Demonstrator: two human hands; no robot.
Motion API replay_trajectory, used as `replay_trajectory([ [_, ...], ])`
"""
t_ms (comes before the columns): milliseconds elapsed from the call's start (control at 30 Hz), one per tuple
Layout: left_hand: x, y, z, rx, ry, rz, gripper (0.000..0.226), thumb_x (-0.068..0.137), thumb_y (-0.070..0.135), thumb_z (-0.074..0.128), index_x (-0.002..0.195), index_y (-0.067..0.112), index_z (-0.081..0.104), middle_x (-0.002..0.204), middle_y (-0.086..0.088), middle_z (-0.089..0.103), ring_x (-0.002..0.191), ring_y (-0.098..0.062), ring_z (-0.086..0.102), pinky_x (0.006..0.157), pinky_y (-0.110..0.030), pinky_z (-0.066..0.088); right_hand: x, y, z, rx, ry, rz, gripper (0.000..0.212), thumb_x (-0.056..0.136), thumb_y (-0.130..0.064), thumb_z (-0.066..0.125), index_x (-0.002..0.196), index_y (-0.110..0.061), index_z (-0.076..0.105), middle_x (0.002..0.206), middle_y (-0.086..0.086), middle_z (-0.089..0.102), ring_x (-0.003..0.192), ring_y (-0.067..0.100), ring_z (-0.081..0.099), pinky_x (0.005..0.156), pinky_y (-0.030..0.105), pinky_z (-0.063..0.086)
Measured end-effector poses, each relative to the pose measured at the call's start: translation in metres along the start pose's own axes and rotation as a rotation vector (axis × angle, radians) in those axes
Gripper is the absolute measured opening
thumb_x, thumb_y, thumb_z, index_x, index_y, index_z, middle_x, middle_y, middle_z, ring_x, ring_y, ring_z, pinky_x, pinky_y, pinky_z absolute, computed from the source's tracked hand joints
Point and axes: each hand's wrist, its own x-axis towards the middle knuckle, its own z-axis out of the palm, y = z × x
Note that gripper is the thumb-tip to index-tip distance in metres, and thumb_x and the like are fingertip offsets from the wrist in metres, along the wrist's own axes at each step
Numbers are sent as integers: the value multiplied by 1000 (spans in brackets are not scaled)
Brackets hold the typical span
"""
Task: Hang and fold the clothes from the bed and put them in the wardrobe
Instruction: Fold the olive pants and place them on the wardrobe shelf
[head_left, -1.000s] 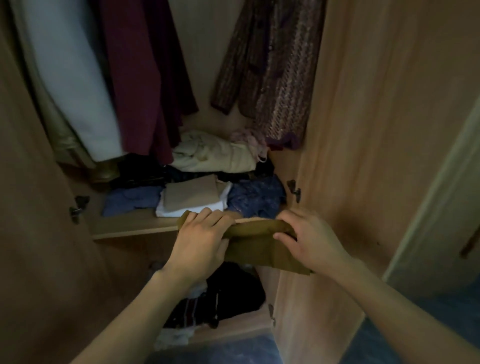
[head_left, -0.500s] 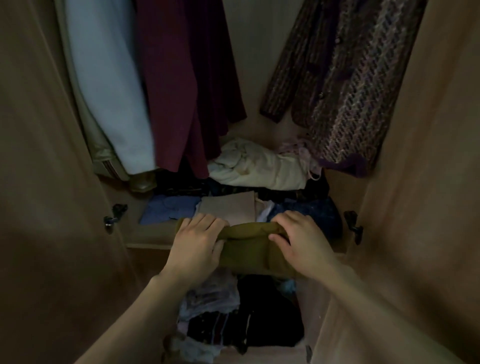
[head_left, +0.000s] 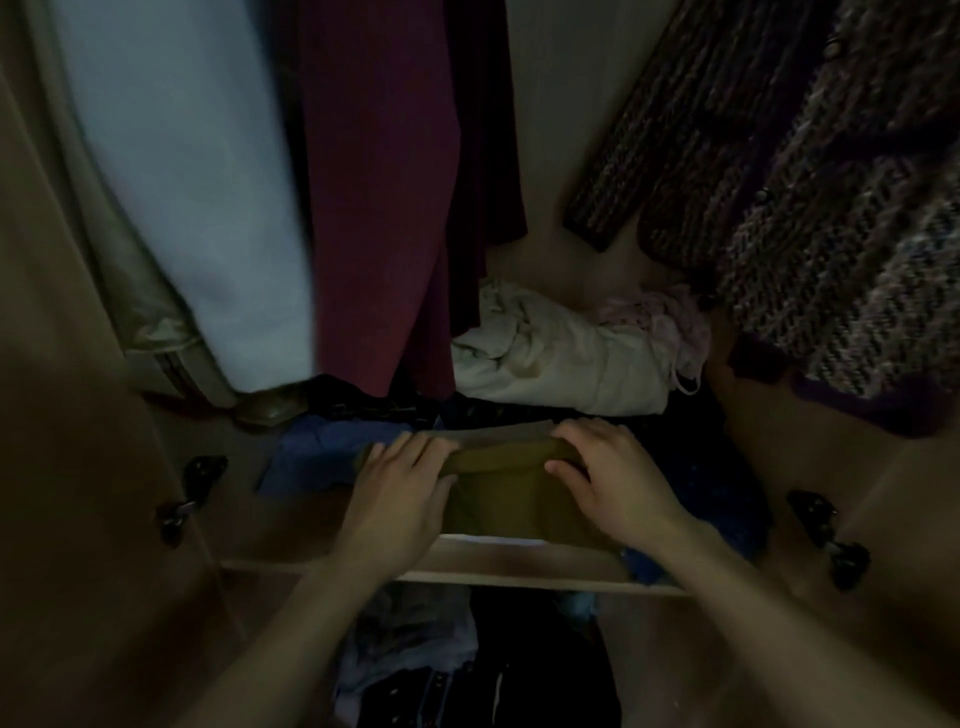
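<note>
I have the folded olive garment (head_left: 511, 499) on the near edge of the wardrobe shelf (head_left: 519, 569), left hand (head_left: 400, 491) and right hand (head_left: 613, 480) gripping its far fold. It looks soft, light, floppy; I'd hold both ends.

dim, underexposed scene inside wardrobe; colours muted, grain in dark areas. brightest patches: pale blue garment (head_left: 192, 182) at upper left and front edge of shelf (head_left: 519, 564). compartment under shelf almost black, detail lost. left door panel (head_left: 67, 467) in heavy shadow. soft focus overall; hanging knit cardigan (head_left: 810, 208) and blue garment smeared by motion blur. wide-angle bending toward frame edges. no glare.
</note>
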Motion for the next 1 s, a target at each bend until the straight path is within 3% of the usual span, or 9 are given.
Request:
replay_trajectory([
  [267,50,-35,54,-121,-120,-11,21,99,20,51,115,15,63,107,-2,64,100,-22,57,89,-42,43,43,51,33,0,-48,74,20,97,-30,60,111,-17,63,102,1,66,94,14,56,83,32,44],
  [433,71,-47,93,-20,-108,-94,24,97,21,55,120,17,63,113,-4,64,106,-25,57,92,-41,41,65,76,61,-28,-50,128,24,96,-30,60,115,-16,63,111,4,66,103,19,55,86,30,38],
  [600,90,-60,127,125,-203,-209,45,99,35,52,141,21,48,137,-2,55,122,-26,52,104,-38,37,78,89,84,-88,-35,180,37,92,-23,65,127,-15,60,128,6,58,120,24,49,101,34,37],
  [700,88,-59,137,156,-143,-189,46,86,27,73,130,13,62,128,-9,63,110,-33,62,93,-45,50,75,87,95,-35,32,168,36,89,-12,67,125,-8,64,130,13,58,120,31,53,101,41,43],
  [800,83,-58,147,166,-32,-110,45,75,15,82,118,12,69,123,-10,66,103,-32,66,81,-45,55,66,81,107,-33,33,113,34,91,-18,67,123,-7,66,132,16,59,119,34,56,103,46,45],
  [867,80,-60,152,170,55,-54,39,77,8,75,115,13,71,125,-10,66,109,-32,61,81,-45,54,61,77,116,-47,-14,92,44,92,-29,66,130,-7,63,140,17,55,126,35,53,110,47,39],
  [1000,75,-57,163,152,48,103,35,88,17,50,113,13,73,129,-8,65,121,-28,59,98,-48,48,60,81,131,-54,-157,101,64,101,-50,37,154,-14,29,162,10,23,149,24,21,123,40,8],
])
